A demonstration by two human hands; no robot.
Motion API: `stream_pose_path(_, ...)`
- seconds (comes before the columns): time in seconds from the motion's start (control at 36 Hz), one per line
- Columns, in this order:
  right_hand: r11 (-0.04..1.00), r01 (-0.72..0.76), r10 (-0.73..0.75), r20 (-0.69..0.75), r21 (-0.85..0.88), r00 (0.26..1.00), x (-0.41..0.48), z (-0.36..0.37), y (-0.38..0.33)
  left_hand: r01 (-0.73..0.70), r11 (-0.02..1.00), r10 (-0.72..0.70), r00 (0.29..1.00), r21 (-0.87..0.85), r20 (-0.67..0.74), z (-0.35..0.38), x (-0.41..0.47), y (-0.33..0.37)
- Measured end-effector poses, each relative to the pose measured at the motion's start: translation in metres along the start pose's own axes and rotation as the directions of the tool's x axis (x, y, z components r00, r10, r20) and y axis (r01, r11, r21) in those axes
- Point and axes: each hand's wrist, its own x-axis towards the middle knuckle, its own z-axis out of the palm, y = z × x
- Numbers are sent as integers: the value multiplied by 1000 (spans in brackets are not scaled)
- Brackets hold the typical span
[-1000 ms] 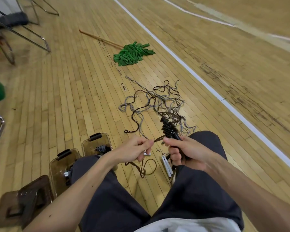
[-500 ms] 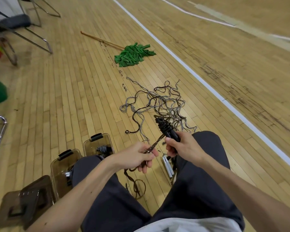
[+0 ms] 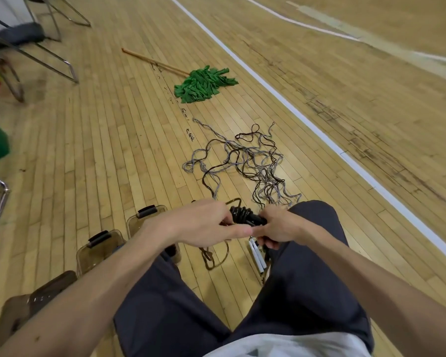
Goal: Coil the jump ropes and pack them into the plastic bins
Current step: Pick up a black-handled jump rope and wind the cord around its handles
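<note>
Head view, looking down past dark trousers to a wooden gym floor. Held between the knees, just above the boards: a dark jump rope (image 3: 243, 215), already wound into a tight, knobbly bundle of black turns. Clamped at its near end by the right hand (image 3: 283, 228), fingers curled closed around it, probably to keep the wraps from springing loose. Brought across over the bundle's far end, the left hand (image 3: 204, 225), fingers bent and pinching the loose brown tail, seemingly to lay one more turn. Trailing from that hand, a slack loop of the same cord (image 3: 216, 256) on the floor. Just beside the right knee, white handles (image 3: 256, 256), lying on the boards. Farther out, well apart from the hands, a tangle of grey and brown ropes (image 3: 242, 161), uncoiled. Near the left knee, smoky plastic bins (image 3: 98, 247) in a row, within easy reach for dropping the bundle in; contents mostly hidden by the arm. Beyond the tangle, a green mop (image 3: 204, 83).
</note>
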Motion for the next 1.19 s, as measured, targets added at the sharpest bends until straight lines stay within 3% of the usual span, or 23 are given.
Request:
stream_pose_path(0.17,993,46,-12,287,-113,958,-21,0,-21,-104,988,102,994,117,24,-34,1,6)
stream_pose_path(0.33,983,167,-109,486,-78,867,-37,5,-35,-197,980,197,980,15,14,-58,9,11)
stream_pose_path(0.44,969,242,-185,537,-37,823,-47,6,-39,-227,972,227,974,-65,-1,-57,17,12)
stream_pose_path(0.64,935,342,-334,539,88,773,-60,3,-43,-274,887,265,961,-371,-78,-42,24,2)
stream_pose_path(0.83,883,386,-468,441,267,765,-66,4,-46,-205,791,150,978,-576,-141,-23,36,0)
stream_pose_path(0.94,820,397,-544,347,412,764,-65,3,-45,43,791,-139,984,-611,-110,17,64,-62)
stream_pose_path(1.0,779,399,-574,295,484,764,-63,4,-43,153,705,-319,941,-693,-117,24,66,-69)
stream_pose_path(1.03,761,389,-579,273,519,768,-62,4,-41,119,696,-295,947,-708,-131,24,56,-60)
stream_pose_path(1.11,720,330,-555,220,610,802,-60,6,-38,51,804,-96,994,-592,-44,10,20,-8)
stream_pose_path(1.19,669,302,-538,162,679,828,-58,5,-37,111,759,-164,986,-641,-24,23,34,-25)
